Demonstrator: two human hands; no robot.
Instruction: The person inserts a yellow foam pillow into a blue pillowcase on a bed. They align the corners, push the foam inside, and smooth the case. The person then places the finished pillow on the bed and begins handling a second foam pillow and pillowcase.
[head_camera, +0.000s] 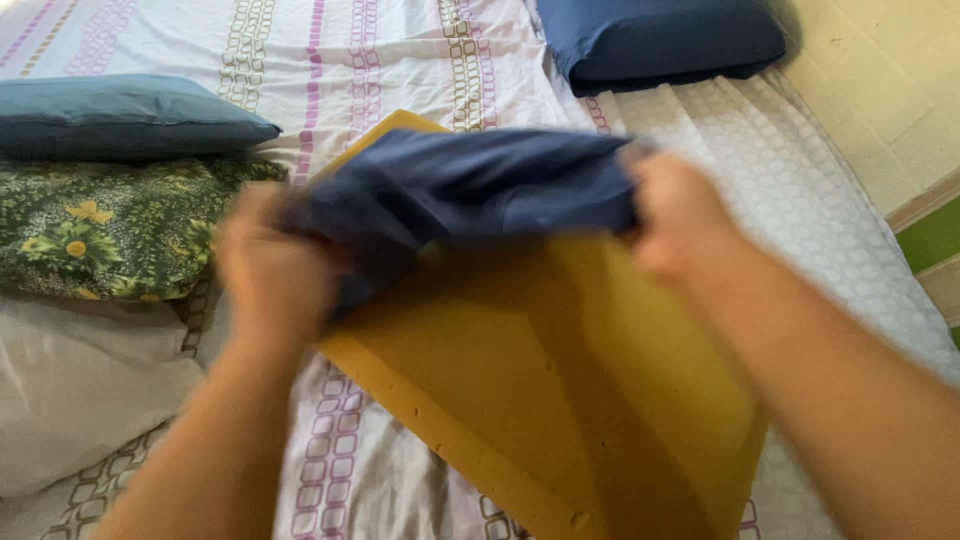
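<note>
Centrally in frame, left hand (275, 270) and right hand (675, 215) each grip clenched on a dark blue fabric pillowcase (465, 190), bunched over the far end of a yellow foam pad (540, 390). Pad rests on the patterned bed sheet (330, 60); teal pillow (120, 115) at upper left.

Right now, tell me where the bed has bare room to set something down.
Bare sheet lies between the teal pillow and the dark blue pillow, and along the right by the wall. The left is crowded with stacked pillows; the foam slab fills the middle.

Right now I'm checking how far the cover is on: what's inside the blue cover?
The far end of the yellow foam slab sits inside the blue cover, gripped by left hand and right hand. That end is hidden.
</note>
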